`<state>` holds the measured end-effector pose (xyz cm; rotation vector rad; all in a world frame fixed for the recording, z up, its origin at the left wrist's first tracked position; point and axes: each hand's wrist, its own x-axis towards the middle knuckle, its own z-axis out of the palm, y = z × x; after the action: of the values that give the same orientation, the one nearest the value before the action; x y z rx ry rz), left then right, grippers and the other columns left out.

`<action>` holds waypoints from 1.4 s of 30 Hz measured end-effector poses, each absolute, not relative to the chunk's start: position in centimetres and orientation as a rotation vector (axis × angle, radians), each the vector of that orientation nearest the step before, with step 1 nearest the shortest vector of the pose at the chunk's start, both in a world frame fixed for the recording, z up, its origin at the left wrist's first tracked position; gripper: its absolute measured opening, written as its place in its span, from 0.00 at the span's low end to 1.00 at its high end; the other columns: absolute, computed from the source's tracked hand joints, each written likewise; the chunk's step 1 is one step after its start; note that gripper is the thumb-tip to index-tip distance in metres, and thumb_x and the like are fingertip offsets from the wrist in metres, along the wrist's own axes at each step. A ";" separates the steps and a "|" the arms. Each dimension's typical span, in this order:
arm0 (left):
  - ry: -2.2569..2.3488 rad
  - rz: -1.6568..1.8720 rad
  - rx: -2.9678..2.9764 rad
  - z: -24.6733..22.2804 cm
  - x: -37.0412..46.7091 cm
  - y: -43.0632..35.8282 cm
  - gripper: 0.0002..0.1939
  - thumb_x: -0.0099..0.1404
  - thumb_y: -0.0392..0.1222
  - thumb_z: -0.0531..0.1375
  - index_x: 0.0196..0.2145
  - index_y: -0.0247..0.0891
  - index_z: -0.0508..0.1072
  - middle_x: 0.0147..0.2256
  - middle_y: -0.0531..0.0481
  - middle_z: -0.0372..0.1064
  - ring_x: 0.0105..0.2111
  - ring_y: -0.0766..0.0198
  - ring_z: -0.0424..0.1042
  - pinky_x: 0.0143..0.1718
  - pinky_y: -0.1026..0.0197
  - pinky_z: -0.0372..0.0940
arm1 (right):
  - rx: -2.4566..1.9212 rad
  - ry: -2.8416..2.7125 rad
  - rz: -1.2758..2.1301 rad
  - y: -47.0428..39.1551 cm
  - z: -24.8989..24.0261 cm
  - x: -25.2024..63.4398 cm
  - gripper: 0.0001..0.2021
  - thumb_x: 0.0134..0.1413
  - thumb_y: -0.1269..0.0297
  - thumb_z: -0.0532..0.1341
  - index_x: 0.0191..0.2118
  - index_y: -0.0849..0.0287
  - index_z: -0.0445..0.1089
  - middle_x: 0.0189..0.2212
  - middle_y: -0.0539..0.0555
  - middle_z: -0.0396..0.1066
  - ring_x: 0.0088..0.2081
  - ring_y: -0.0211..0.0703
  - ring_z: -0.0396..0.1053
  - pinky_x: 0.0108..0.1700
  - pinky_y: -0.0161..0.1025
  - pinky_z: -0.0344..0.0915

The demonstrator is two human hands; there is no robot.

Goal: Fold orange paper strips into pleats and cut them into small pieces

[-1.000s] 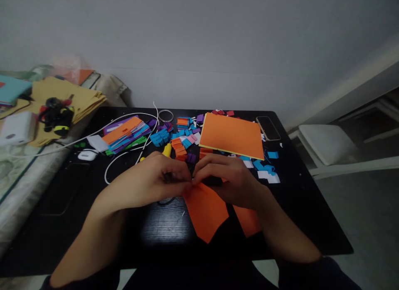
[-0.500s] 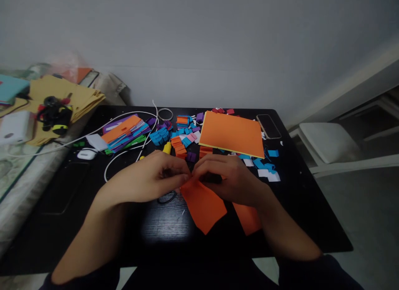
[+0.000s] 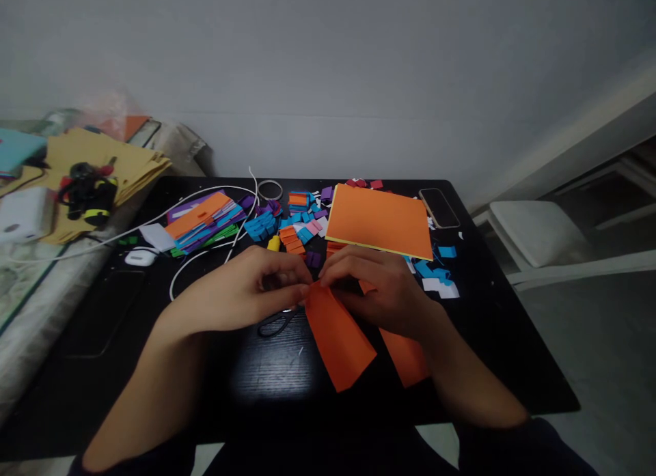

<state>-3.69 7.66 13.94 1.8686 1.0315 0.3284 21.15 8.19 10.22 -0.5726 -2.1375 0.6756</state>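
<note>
My left hand [image 3: 256, 285] and my right hand [image 3: 382, 285] meet over the table, both pinching the far end of an orange paper strip [image 3: 338, 343]. The strip hangs toward me and is bent along its length. Under my right hand and wrist lies a second orange paper strip [image 3: 404, 360]. Black-handled scissors [image 3: 277, 322] rest beneath my left hand, their blades mostly hidden. Just beyond my left hand the end of a yellow object [image 3: 274, 244] shows.
Small folded paper pieces [image 3: 300, 230] in several colours lie beyond my hands. A stack of orange sheets [image 3: 379, 220] is at the back right, beside a phone [image 3: 439, 208]. Coloured strips [image 3: 205, 220], a white cable [image 3: 177, 274] and a white earbud case [image 3: 140, 257] lie left.
The orange strip has bent lengthwise and looks narrower, its near end slightly closer to me. More of the scissors shows. Both hands keep their pinch in nearly the same place.
</note>
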 end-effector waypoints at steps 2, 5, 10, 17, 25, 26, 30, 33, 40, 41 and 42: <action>1.043 0.354 1.899 14.0 -3.6 7.5 0.11 0.74 0.46 0.60 0.39 0.38 0.79 0.29 0.53 0.75 0.27 0.66 0.70 0.26 0.66 0.62 | -0.571 -2.127 0.671 8.2 10.3 21.1 0.08 0.64 0.78 0.67 0.43 0.57 0.76 0.41 0.54 0.81 0.43 0.43 0.79 0.45 0.41 0.78; 1.042 0.389 1.957 14.0 -3.4 7.3 0.13 0.76 0.48 0.59 0.36 0.38 0.77 0.25 0.55 0.71 0.24 0.68 0.66 0.25 0.66 0.59 | -0.577 -2.103 0.687 8.1 10.3 21.0 0.08 0.64 0.78 0.67 0.43 0.57 0.76 0.40 0.54 0.81 0.42 0.42 0.79 0.43 0.40 0.77; 1.055 0.455 2.004 14.0 -2.9 7.1 0.12 0.77 0.47 0.58 0.40 0.39 0.77 0.27 0.56 0.72 0.26 0.68 0.68 0.25 0.67 0.60 | -0.593 -2.062 0.683 8.1 10.3 21.0 0.12 0.61 0.83 0.65 0.43 0.58 0.76 0.40 0.54 0.80 0.41 0.40 0.78 0.41 0.37 0.76; 1.104 0.557 1.957 14.1 -2.5 6.8 0.08 0.75 0.46 0.62 0.40 0.41 0.78 0.29 0.56 0.76 0.28 0.67 0.73 0.29 0.66 0.64 | -0.587 -2.066 0.636 8.3 10.1 21.0 0.12 0.61 0.83 0.66 0.42 0.58 0.76 0.40 0.54 0.80 0.41 0.40 0.79 0.41 0.36 0.76; 1.090 0.653 2.143 14.1 -2.4 6.5 0.06 0.76 0.40 0.61 0.42 0.41 0.79 0.36 0.56 0.81 0.34 0.67 0.79 0.36 0.66 0.68 | -0.572 -2.033 0.700 8.4 10.0 21.1 0.08 0.63 0.78 0.69 0.42 0.58 0.77 0.38 0.52 0.79 0.37 0.37 0.77 0.37 0.33 0.74; 1.088 0.678 2.153 14.1 -2.4 6.5 0.05 0.76 0.39 0.62 0.42 0.41 0.79 0.37 0.56 0.82 0.34 0.67 0.79 0.37 0.67 0.68 | -0.574 -2.026 0.711 8.4 10.0 21.1 0.08 0.62 0.77 0.70 0.42 0.58 0.77 0.37 0.51 0.79 0.37 0.37 0.77 0.36 0.33 0.73; 1.055 0.757 2.203 14.1 -2.4 6.4 0.03 0.75 0.37 0.63 0.43 0.42 0.78 0.39 0.57 0.82 0.36 0.68 0.80 0.39 0.68 0.69 | -0.591 -1.992 0.752 8.3 9.9 21.1 0.08 0.61 0.74 0.72 0.43 0.57 0.76 0.36 0.50 0.79 0.34 0.36 0.77 0.35 0.33 0.73; 1.020 0.776 2.258 14.1 -2.6 6.4 0.06 0.76 0.34 0.62 0.45 0.43 0.78 0.39 0.57 0.82 0.37 0.68 0.81 0.40 0.68 0.69 | -0.610 -1.962 0.758 8.1 9.9 21.0 0.07 0.62 0.73 0.72 0.41 0.57 0.75 0.35 0.50 0.79 0.34 0.37 0.78 0.35 0.34 0.74; 0.980 0.806 2.309 14.1 -2.9 6.1 0.08 0.78 0.34 0.60 0.48 0.44 0.77 0.41 0.54 0.82 0.40 0.66 0.81 0.42 0.66 0.71 | -0.517 -1.937 0.664 7.9 10.5 21.0 0.04 0.65 0.73 0.70 0.39 0.58 0.78 0.39 0.55 0.82 0.41 0.41 0.81 0.44 0.40 0.80; 0.972 0.812 2.312 14.1 -2.9 6.0 0.08 0.78 0.34 0.59 0.48 0.44 0.77 0.42 0.53 0.82 0.41 0.66 0.81 0.43 0.65 0.72 | -0.515 -1.933 0.659 7.8 10.6 21.0 0.03 0.65 0.72 0.70 0.39 0.58 0.78 0.40 0.55 0.83 0.41 0.42 0.82 0.44 0.40 0.81; 0.967 0.823 2.315 14.0 -2.9 6.0 0.08 0.78 0.34 0.59 0.47 0.43 0.77 0.42 0.52 0.82 0.41 0.65 0.81 0.43 0.64 0.72 | -0.519 -1.926 0.661 7.7 10.6 21.0 0.03 0.65 0.72 0.71 0.40 0.57 0.79 0.40 0.55 0.83 0.41 0.42 0.82 0.45 0.41 0.81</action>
<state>-2.92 5.96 14.04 2.3154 0.9666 0.8227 21.04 7.73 10.65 -0.5190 -1.9255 0.6607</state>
